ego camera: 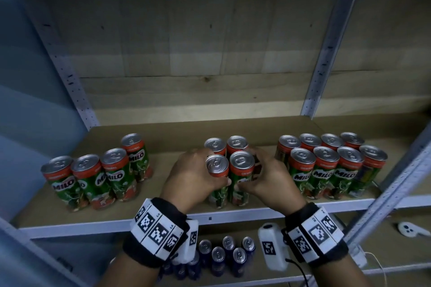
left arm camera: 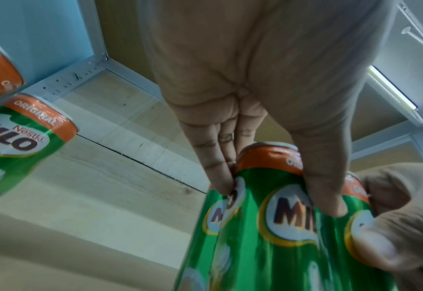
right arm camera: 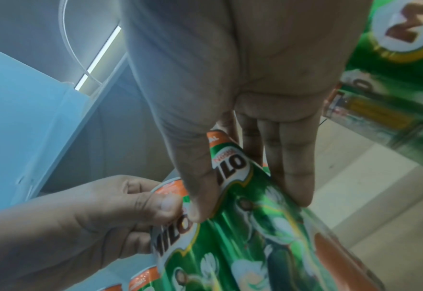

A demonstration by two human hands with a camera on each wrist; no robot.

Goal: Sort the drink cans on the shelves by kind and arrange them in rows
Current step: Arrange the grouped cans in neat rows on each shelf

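1. Green Milo cans stand upright on the wooden shelf (ego camera: 163, 212) in three groups: the left group (ego camera: 98, 177), the centre block (ego camera: 229, 165) and the right group (ego camera: 331, 161).
2. Left hand (ego camera: 193, 177) and right hand (ego camera: 268, 177) enclose the centre block from both sides; each has fingers and thumb curled round a front can.
3. Done, as judged: the right group forms two rows, apart from one darker can (ego camera: 370, 168) of uncertain kind at its end.
4. Remaining, as judged: close the centre block against a neighbouring group and straighten the staggered left group.
5. Blue cans (ego camera: 224, 254) stand clustered on the lower shelf, not yet in rows.
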